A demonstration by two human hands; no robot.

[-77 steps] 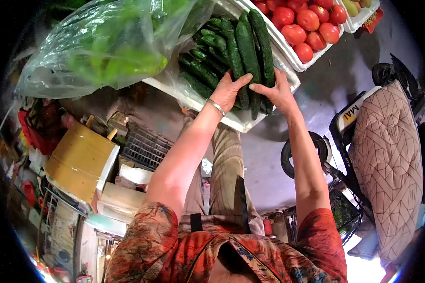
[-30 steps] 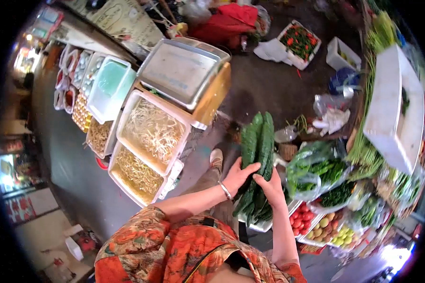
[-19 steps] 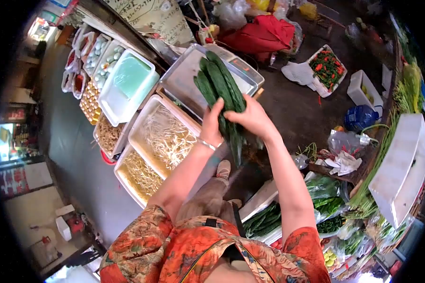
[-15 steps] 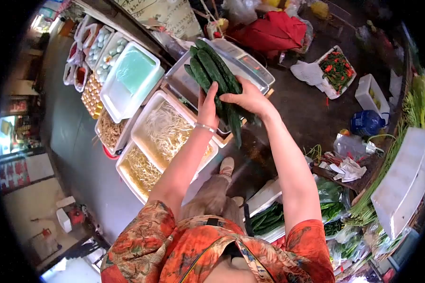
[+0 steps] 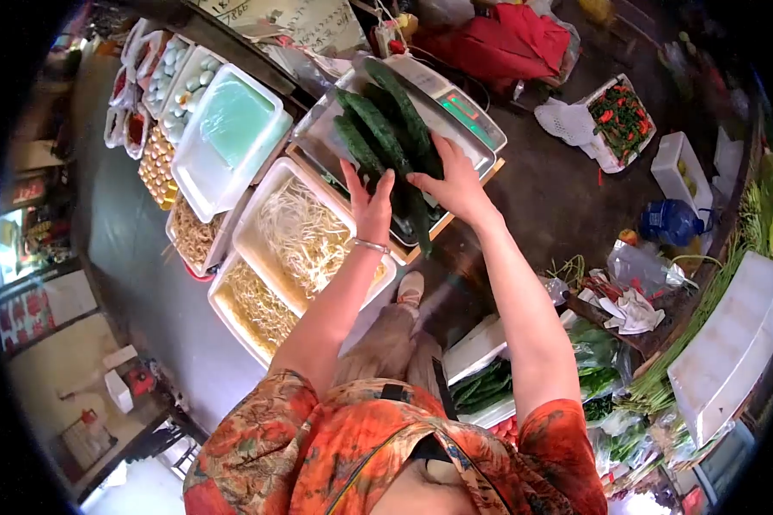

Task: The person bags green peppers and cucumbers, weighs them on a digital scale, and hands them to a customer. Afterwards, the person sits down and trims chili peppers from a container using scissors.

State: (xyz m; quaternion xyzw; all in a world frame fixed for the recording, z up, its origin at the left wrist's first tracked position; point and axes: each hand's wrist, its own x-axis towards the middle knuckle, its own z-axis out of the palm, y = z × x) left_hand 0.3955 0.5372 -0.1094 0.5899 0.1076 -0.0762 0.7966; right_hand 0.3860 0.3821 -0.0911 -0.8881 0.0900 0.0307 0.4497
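Several long dark green cucumbers (image 5: 376, 124) lie in a bunch on the metal tray (image 5: 316, 129) of a weighing scale, and one extends past its near edge. My left hand (image 5: 371, 206) is at the left side of the bunch, with thumb and fingers spread apart. At the right side is my right hand (image 5: 457, 182), its fingers stretched along the cucumbers and its thumb apart from them. Both hands are very close to the cucumbers; whether the fingertips still touch is hard to see. The scale's display (image 5: 462, 107) shows lit digits.
Left of the scale stand white tubs of bean sprouts (image 5: 296, 223), a lidded white tub (image 5: 232, 137) and trays of eggs (image 5: 159, 163). To the right are a tray of red and green peppers (image 5: 618, 120), a blue bottle (image 5: 668, 221) and a crate of green vegetables (image 5: 485, 386).
The cucumbers have come down from my hands onto the scale tray. My hands have loosened and spread apart around them. The display now shows lit digits.
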